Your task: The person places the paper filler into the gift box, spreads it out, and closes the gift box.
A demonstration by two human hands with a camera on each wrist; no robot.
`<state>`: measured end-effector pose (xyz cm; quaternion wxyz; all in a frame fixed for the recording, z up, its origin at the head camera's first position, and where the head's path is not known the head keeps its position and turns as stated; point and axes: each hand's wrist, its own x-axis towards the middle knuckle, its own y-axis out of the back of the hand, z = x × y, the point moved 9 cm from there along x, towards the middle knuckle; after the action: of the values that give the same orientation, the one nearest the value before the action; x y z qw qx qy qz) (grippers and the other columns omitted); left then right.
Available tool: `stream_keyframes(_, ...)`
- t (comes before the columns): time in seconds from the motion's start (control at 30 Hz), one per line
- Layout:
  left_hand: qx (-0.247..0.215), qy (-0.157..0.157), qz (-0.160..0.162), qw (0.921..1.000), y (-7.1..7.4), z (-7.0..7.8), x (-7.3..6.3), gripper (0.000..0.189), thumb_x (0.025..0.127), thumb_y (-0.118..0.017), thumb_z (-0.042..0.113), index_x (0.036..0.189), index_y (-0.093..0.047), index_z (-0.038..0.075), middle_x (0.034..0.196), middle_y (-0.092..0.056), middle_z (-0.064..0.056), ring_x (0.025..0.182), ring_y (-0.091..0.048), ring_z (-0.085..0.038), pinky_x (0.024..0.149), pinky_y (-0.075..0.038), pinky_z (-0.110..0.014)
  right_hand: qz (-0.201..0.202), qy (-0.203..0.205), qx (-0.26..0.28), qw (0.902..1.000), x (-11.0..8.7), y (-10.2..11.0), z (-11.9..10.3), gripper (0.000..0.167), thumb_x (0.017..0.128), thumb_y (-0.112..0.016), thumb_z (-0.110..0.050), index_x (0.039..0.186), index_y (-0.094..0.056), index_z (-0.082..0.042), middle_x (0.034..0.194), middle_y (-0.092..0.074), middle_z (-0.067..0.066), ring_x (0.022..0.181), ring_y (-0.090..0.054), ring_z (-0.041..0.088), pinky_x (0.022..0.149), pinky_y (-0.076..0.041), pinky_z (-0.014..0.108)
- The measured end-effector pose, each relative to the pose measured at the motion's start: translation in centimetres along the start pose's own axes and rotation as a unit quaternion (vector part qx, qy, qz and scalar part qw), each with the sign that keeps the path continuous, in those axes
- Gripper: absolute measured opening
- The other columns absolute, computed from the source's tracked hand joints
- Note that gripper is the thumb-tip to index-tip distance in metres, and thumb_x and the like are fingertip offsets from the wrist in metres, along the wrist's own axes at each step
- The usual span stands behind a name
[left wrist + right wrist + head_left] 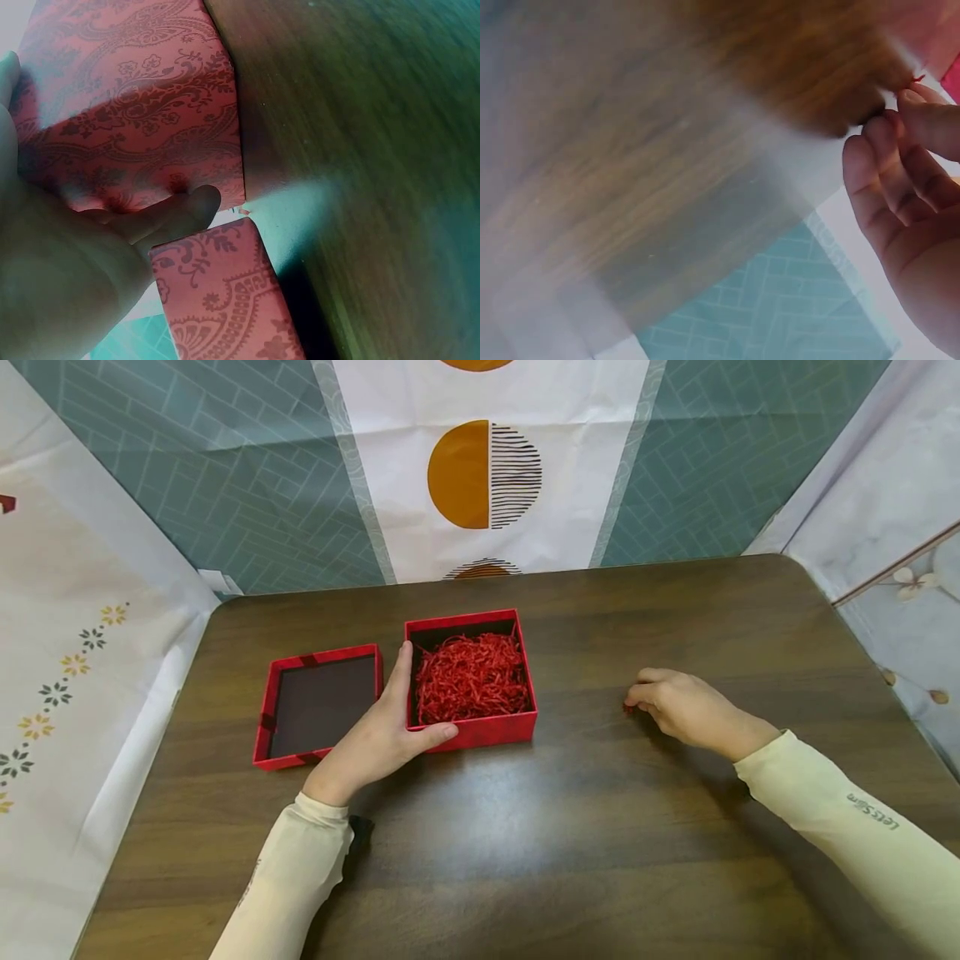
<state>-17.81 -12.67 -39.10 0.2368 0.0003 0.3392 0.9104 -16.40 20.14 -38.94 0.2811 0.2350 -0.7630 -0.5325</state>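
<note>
A red patterned box [483, 732] stands on the table, filled with crinkled red paper shreds [472, 681]. Against its near left corner rests my left hand [382, 731], the thumb along the front wall and straight fingers along the left wall. The left wrist view shows those fingers touching the box's patterned side [142, 97]. Well to the right, my right hand [678, 706] is low over the tabletop, thumb and fingertips pinching a small red paper shred [628, 707]. A tip of that shred [919, 78] pokes out by the thumb in the right wrist view.
The box's red lid [264, 727] lies to the left, dark inside facing up, close to my left hand. The wooden table [600, 860] reaches back to a patterned cloth backdrop [285, 510], with white cloth hangings [67, 635] at the sides.
</note>
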Motion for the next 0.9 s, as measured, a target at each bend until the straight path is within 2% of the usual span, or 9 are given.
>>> stream_keyframes(0.3, 0.0, -0.006, -0.004, 1.0, -0.1, 0.2, 0.2, 0.12, 0.087, -0.07, 0.062, 0.159, 0.021, 0.032, 0.165, 0.015, 0.012, 0.152, -0.006, -0.025, 0.115, -0.024, -0.054, 0.018, 0.019, 0.017, 0.9995, -0.5, 0.2, 0.5, 0.033, 0.074, -0.077, 0.02, 0.089, -0.073, -0.009, 0.086, -0.059, -0.002, 0.074, -0.059, 0.01, 0.063, -0.054, 0.032)
stream_keyframes(0.53, 0.003, -0.002, 0.004, 1.0, 0.2, 0.1, 0.1, 0.12, 0.087, -0.071, 0.062, 0.159, 0.021, 0.033, 0.165, 0.014, 0.011, 0.152, -0.01, -0.028, 0.114, -0.027, -0.055, 0.03, 0.032, 0.012, 0.9989, -0.3, 0.1, 0.6, 0.031, 0.076, -0.078, 0.017, 0.087, -0.071, -0.012, 0.084, -0.058, -0.004, 0.073, -0.057, 0.009, 0.062, -0.053, 0.033)
stream_keyframes(0.73, 0.0, -0.004, 0.005, 1.0, 0.2, 0.1, 0.0, 0.12, 0.087, -0.071, 0.063, 0.16, 0.019, 0.03, 0.165, 0.013, 0.011, 0.152, -0.01, -0.028, 0.114, -0.027, -0.055, 0.028, 0.025, -0.008, 0.9993, -0.2, -0.2, 0.8, 0.028, 0.078, -0.075, 0.016, 0.085, -0.068, -0.01, 0.082, -0.056, -0.002, 0.071, -0.053, 0.012, 0.061, -0.051, 0.034)
stream_keyframes(0.9, 0.0, -0.003, 0.003, 1.0, 0.0, 0.0, 0.1, 0.121, 0.086, -0.071, 0.063, 0.159, 0.02, 0.031, 0.165, 0.014, 0.01, 0.152, -0.009, -0.028, 0.114, -0.027, -0.055, 0.012, 0.003, -0.018, 0.9998, 0.0, -0.7, 1.1, 0.025, 0.082, -0.073, 0.014, 0.085, -0.063, -0.009, 0.081, -0.052, -0.001, 0.07, -0.051, 0.015, 0.061, -0.049, 0.035)
